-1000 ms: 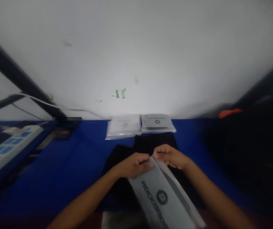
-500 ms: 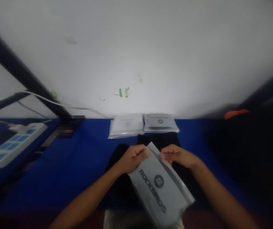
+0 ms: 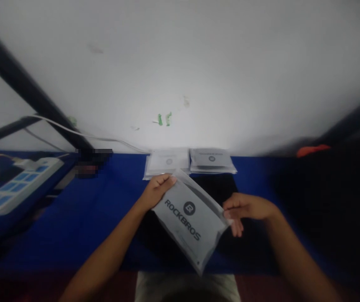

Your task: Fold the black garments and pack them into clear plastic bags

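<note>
A frosted plastic zip bag (image 3: 180,222) printed with a dark logo and "ROCKBROS" hangs tilted between my hands, its zip edge sloping down to the right. My left hand (image 3: 157,191) pinches its upper left corner, thumb on the front. At the right end of the zip edge, my right hand (image 3: 241,209) grips the bag between thumb and fingers, with other fingers extended below. What is inside the bag cannot be made out. Black cloth-like material (image 3: 220,186) lies on the blue table (image 3: 104,209) beneath it.
Two piles of similar bags, a left pile (image 3: 167,161) and a right pile (image 3: 213,160), lie against the wall. A white power strip (image 3: 19,186) with blue sockets is at the left. A white cable (image 3: 104,139) runs along the wall. A dark mass (image 3: 330,209) fills the right side.
The bag has moved up and left with my left hand. My right hand has shifted from near the top corner along the zip edge to its right end.
</note>
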The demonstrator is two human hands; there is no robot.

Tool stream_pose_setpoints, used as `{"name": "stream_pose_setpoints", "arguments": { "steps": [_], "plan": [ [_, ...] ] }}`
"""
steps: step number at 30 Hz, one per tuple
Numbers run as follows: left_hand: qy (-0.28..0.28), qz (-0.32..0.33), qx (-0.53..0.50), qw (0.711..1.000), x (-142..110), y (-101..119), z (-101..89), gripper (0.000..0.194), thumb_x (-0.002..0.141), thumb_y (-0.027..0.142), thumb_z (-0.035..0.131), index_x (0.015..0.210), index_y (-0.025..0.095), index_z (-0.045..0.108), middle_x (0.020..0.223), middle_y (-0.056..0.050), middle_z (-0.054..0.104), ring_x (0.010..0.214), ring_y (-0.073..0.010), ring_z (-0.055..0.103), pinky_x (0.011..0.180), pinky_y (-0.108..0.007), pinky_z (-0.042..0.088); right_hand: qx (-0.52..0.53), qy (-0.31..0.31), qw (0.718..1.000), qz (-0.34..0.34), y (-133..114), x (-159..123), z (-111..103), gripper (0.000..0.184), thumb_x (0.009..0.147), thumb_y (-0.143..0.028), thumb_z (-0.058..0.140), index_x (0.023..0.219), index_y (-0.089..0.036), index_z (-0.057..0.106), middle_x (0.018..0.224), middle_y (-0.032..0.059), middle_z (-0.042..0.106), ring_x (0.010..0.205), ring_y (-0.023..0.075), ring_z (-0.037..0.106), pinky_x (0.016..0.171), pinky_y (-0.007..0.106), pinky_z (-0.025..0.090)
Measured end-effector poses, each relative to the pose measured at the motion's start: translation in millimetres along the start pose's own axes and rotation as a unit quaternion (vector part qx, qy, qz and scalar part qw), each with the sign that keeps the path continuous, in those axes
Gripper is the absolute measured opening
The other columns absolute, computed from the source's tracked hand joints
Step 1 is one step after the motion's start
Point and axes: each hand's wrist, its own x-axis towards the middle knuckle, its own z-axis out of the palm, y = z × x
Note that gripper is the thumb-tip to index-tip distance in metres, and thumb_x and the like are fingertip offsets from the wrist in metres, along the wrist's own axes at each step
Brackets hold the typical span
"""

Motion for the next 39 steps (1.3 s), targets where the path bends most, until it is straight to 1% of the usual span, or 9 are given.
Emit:
{"name": "stream_pose_setpoints", "arguments": {
  "steps": [3, 8, 14, 20, 25, 30, 33, 36, 39],
  "plan": [
    [0.015, -0.01, -0.016, 1.0, -1, 1, -5.8, 0.041, 0.081, 0.053, 0.066, 0.07, 0.015, 0.054, 0.055, 0.005, 0.05, 0.044, -0.0054, 0.042, 0.042, -0.015, 0.031, -0.008, 0.021, 1.0, -0.012, 1, 2, -1, 0.037, 0.091, -0.045, 0.057, 0.077, -0.012, 0.064, 0.071, 0.0069, 0.073, 0.061, 0.0128, 0.07, 0.054, 0.019, 0.051],
    [-0.05, -0.053, -0.058, 0.996, -2, -4, -1.0, 0.041, 0.079, 0.054, 0.067, 0.082, 0.013, 0.061, 0.062, 0.001, 0.058, 0.048, -0.0077, 0.049, 0.044, -0.017, 0.037, 0.023, 0.136, 0.981, -0.138, 1, 16, 1, 0.031, 0.089, -0.04, 0.062, 0.108, -0.016, 0.06, 0.09, 0.0049, 0.069, 0.069, 0.0124, 0.066, 0.059, 0.024, 0.055],
    [-0.072, -0.038, -0.029, 0.996, -4, -8, 10.8, 0.041, 0.082, 0.055, 0.064, 0.078, 0.014, 0.059, 0.061, 0.002, 0.055, 0.05, -0.0077, 0.049, 0.046, -0.017, 0.037, -0.017, 0.101, 0.983, -0.153, 0, 23, 9, 0.026, 0.087, -0.033, 0.066, 0.106, -0.016, 0.063, 0.097, 0.004, 0.065, 0.084, 0.0137, 0.063, 0.075, 0.026, 0.053],
    [-0.091, 0.004, 0.023, 0.996, -9, -7, 18.9, 0.039, 0.086, 0.052, 0.059, 0.076, 0.014, 0.059, 0.064, 0.002, 0.054, 0.054, -0.0082, 0.047, 0.05, -0.019, 0.036, -0.055, 0.059, 0.983, -0.165, -6, 33, 22, 0.051, 0.076, -0.032, 0.076, 0.12, -0.018, 0.057, 0.112, 0.0071, 0.064, 0.102, 0.0214, 0.061, 0.085, 0.034, 0.051],
    [-0.079, 0.025, 0.042, 0.996, -12, -7, 26.9, 0.039, 0.086, 0.05, 0.06, 0.072, 0.014, 0.057, 0.066, 0.002, 0.052, 0.058, -0.0082, 0.046, 0.053, -0.019, 0.036, -0.123, 0.026, 0.974, -0.188, 0, 42, 26, 0.027, 0.079, -0.037, 0.069, 0.092, -0.013, 0.069, 0.084, 0.0036, 0.069, 0.073, 0.0168, 0.061, 0.068, 0.027, 0.051],
    [-0.044, -0.035, -0.144, 0.988, -4, -13, 15.7, 0.046, 0.08, 0.061, 0.061, 0.081, 0.014, 0.06, 0.064, 0.0, 0.056, 0.052, -0.0099, 0.05, 0.048, -0.02, 0.04, -0.048, 0.158, 0.968, -0.19, 6, 42, 23, 0.031, 0.074, -0.044, 0.074, 0.082, -0.014, 0.069, 0.077, 0.0025, 0.069, 0.068, 0.0179, 0.062, 0.063, 0.027, 0.052],
    [-0.101, -0.038, -0.25, 0.962, -1, -15, 12.1, 0.067, 0.077, 0.078, 0.048, 0.096, 0.015, 0.061, 0.075, -0.005, 0.063, 0.059, -0.0163, 0.059, 0.044, -0.024, 0.047, 0.034, 0.322, 0.923, -0.208, 12, 43, 18, 0.043, 0.066, -0.054, 0.078, 0.088, -0.018, 0.071, 0.083, 0.0059, 0.072, 0.074, 0.0232, 0.066, 0.068, 0.033, 0.055],
    [-0.189, -0.046, -0.198, 0.961, -3, -18, 20.8, 0.061, 0.072, 0.067, 0.067, 0.102, 0.014, 0.061, 0.088, -0.009, 0.066, 0.07, -0.0199, 0.064, 0.044, -0.025, 0.053, 0.11, 0.463, 0.85, -0.227, 20, 49, 13, 0.049, 0.067, -0.059, 0.076, 0.098, -0.021, 0.071, 0.096, 0.0086, 0.074, 0.087, 0.0284, 0.069, 0.078, 0.04, 0.057],
    [-0.217, -0.074, -0.098, 0.968, -7, -21, 30.6, 0.04, 0.076, 0.046, 0.074, 0.093, 0.011, 0.064, 0.086, -0.01, 0.068, 0.066, -0.0182, 0.066, 0.042, -0.022, 0.052, 0.141, 0.488, 0.829, -0.232, 25, 56, 11, 0.049, 0.068, -0.057, 0.076, 0.101, -0.021, 0.07, 0.102, 0.009, 0.075, 0.095, 0.0308, 0.069, 0.085, 0.045, 0.055]
  ]
}}
